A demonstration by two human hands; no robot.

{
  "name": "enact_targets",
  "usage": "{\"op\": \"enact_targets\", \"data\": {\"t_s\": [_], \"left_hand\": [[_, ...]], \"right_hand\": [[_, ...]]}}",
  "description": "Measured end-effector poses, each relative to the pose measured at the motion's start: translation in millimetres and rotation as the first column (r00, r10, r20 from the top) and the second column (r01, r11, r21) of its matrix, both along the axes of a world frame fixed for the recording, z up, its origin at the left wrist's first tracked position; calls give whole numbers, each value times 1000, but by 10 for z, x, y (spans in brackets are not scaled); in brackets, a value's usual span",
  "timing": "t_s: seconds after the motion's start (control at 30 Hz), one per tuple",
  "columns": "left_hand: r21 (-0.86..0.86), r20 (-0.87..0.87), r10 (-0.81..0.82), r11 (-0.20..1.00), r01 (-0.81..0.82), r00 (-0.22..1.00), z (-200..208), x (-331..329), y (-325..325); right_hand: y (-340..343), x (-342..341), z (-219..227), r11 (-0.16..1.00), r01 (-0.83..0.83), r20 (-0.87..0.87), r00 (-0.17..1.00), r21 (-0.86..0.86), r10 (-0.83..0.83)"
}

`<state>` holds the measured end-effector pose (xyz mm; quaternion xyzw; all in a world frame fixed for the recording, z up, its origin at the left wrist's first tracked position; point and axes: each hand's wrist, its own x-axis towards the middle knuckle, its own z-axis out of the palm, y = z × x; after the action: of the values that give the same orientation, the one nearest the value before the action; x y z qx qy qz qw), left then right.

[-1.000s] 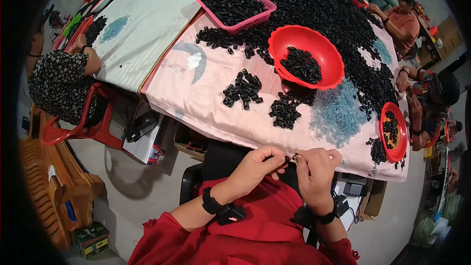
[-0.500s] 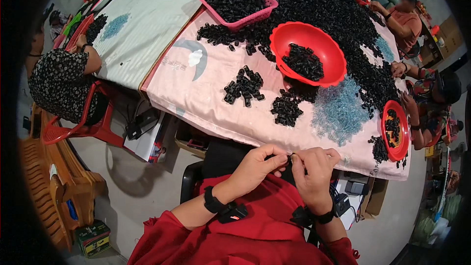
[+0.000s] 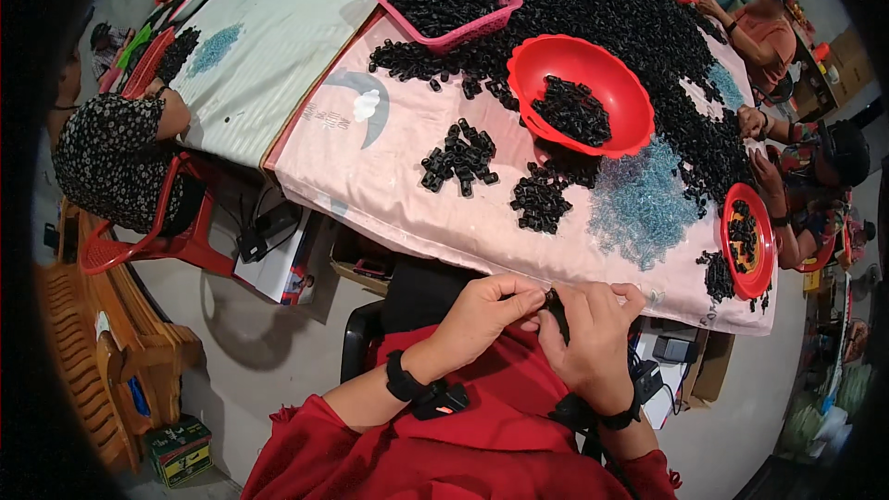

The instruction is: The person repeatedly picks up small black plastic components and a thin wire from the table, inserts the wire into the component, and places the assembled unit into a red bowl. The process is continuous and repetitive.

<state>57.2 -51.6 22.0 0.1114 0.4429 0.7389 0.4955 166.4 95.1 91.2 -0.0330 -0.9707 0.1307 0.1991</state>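
Just off the table's near edge, both my hands are held together over my lap. My right hand (image 3: pixel 593 338) is closed in a pinch on a small black plastic piece (image 3: pixel 553 300). Thumb and forefinger of my left hand (image 3: pixel 491 311) press together right beside that piece; whatever they grip is hidden. In front of the hands lie two small heaps of black plastic pieces (image 3: pixel 459 159), short and tube-like. To their right spreads a pile of small clear bluish pieces (image 3: pixel 641 206). A red scalloped bowl (image 3: pixel 616 83) behind it holds more black pieces.
A pink basket (image 3: pixel 482 30) full of black pieces stands at the back, beside a large black mound (image 3: pixel 602 0). A red tray (image 3: pixel 765 245) sits at the right edge. Other people work left and right. A red chair (image 3: pixel 199 245) and a wooden bench (image 3: pixel 83 352) are at left.
My right hand has turned slightly, and the black piece now shows more plainly between the fingertips. My left hand keeps nearly the same place and pinch.
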Motion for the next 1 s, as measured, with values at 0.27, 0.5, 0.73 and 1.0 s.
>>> {"op": "enact_targets", "data": {"t_s": [0.27, 0.5, 0.73, 1.0], "left_hand": [[-22, -15, -16, 1000, 16, 1000, 55, -1, 7], [-88, 26, -36, 995, 38, 999, 89, -37, 4], [-93, -124, -34, 995, 23, 992, 139, -50, 25], [-83, -128, -96, 993, 86, 987, 114, -110, -10]], "right_hand": [[-17, 21, -11, 993, 15, 42, 999, 120, -20], [-21, 7, -16, 991, 24, 28, 999, 132, -28], [-48, 14, -12, 993, 12, 52, 998, 119, -18], [-57, 15, -41, 995, -2, 47, 999, 97, -2]]}}
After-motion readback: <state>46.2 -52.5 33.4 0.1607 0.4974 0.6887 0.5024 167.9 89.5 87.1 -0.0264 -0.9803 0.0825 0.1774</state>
